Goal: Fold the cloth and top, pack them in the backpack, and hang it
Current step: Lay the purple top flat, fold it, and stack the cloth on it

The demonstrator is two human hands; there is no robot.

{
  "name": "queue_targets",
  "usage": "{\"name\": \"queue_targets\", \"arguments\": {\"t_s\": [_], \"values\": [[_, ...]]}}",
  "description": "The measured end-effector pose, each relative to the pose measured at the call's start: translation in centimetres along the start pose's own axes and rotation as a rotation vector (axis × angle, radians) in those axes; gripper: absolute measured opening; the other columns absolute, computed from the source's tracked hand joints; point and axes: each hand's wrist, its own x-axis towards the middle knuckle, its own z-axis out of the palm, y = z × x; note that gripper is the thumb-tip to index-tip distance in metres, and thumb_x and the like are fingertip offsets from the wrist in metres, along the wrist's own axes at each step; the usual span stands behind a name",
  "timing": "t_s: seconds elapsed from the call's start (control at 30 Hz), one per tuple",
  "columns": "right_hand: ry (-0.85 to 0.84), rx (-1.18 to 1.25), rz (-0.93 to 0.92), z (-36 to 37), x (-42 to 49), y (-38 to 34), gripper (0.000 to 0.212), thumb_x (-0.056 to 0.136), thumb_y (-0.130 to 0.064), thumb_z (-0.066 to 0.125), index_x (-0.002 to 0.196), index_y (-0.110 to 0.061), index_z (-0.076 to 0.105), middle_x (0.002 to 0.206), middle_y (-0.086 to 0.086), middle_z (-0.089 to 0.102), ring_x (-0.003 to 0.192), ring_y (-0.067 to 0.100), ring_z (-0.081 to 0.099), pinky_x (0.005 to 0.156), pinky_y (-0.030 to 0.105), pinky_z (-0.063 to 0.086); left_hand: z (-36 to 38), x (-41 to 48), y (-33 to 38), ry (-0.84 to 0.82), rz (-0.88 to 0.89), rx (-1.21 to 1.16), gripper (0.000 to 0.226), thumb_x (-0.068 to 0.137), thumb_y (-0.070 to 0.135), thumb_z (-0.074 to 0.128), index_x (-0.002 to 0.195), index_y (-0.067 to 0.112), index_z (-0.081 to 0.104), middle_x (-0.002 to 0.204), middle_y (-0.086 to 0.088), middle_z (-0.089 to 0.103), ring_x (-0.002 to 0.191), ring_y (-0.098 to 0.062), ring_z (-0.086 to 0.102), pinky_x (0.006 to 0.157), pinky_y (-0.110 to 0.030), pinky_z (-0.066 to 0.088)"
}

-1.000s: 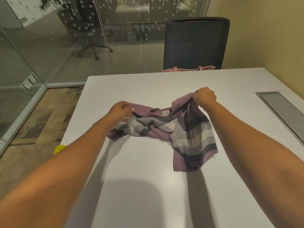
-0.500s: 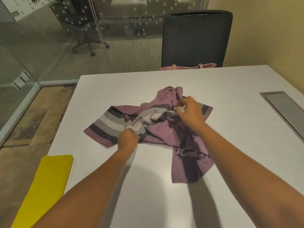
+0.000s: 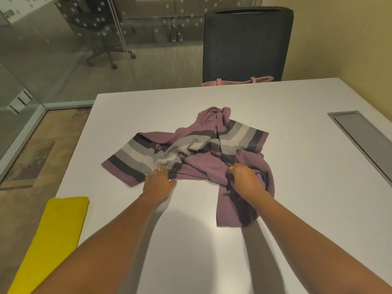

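Both our hands are on the crumpled top (image 3: 212, 145): left hand (image 3: 159, 184) flat, fingers spread at its near edge; right hand (image 3: 244, 180) curled, gripping fabric.

Crumpled mauve grey-striped top (image 3: 203, 149) on table (image 3: 297, 187), yellow cloth (image 3: 57, 236) flat beside its left edge

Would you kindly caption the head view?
Left hand and right hand touch a crumpled striped top on the table.

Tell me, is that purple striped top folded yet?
Not folded. The top lies crumpled on the table, its stripes twisted, fabric bunched in the middle and one part splayed out left.
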Motion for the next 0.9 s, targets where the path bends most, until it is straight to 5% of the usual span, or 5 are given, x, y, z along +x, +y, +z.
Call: {"name": "queue_targets", "arguments": {"t_s": [0.13,0.3,0.47,0.77,0.9], "values": [[-0.043,0.12,0.01,0.2,-1.2,-0.3,0.015,0.085,-0.007,0.054,0.095,-0.001,0.064,0.098,0.018,0.065,0.09,0.033,0.06,0.077,0.033,0.047,0.2,-1.9,0.7,0.22,0.002,-0.247,0.03,0.092,0.021,0.055,0.114,0.003,0.059,0.118,-0.014,0.058,0.108,-0.03,0.055,0.091,-0.036,0.043],[-0.086,-0.021,-0.037,2.2,-4.3,-1.9,0.052,0.082,-0.05,0.06,0.114,-0.01,0.054,0.112,0.007,0.056,0.108,0.026,0.05,0.084,0.037,0.046,2.0,-5.1,2.7,0.248,0.055,-0.381,0.019,0.09,0.016,0.056,0.102,0.004,0.065,0.111,-0.011,0.061,0.1,-0.023,0.057,0.08,-0.021,0.035],[-0.02,0.008,0.016,3.4,-4.9,-2.0,0.02,0.092,-0.005,0.045,0.106,-0.004,0.059,0.109,0.014,0.062,0.102,0.027,0.056,0.082,0.032,0.043,3.3,-7.5,3.9,0.246,0.062,-0.478,0.017,0.09,0.011,0.055,0.1,0.0,0.065,0.107,-0.014,0.064,0.1,-0.024,0.057,0.08,-0.019,0.036],[-0.274,1.276,-0.087,-3.9,-6.4,-4.8,0.019,0.089,-0.002,0.054,0.076,-0.013,0.061,0.07,0.01,0.058,0.06,0.015,0.051,0.057,0.02,0.045,2.8,-9.7,4.2,0.192,0.257,-0.604,0.076,0.073,-0.001,0.073,0.138,0.015,0.037,0.136,-0.009,0.042,0.119,-0.023,0.048,0.097,-0.034,0.046],[-0.575,1.349,-0.192,-4.7,-7.5,-5.4,0.012,0.087,-0.005,0.058,0.087,-0.011,0.068,0.082,0.0,0.071,0.079,0.014,0.063,0.072,0.021,0.054,2.0,-10.2,3.5,0.194,0.315,-0.651,0.063,0.077,0.001,0.069,0.134,0.014,0.046,0.136,-0.009,0.041,0.117,-0.023,0.049,0.093,-0.034,0.049]]}}
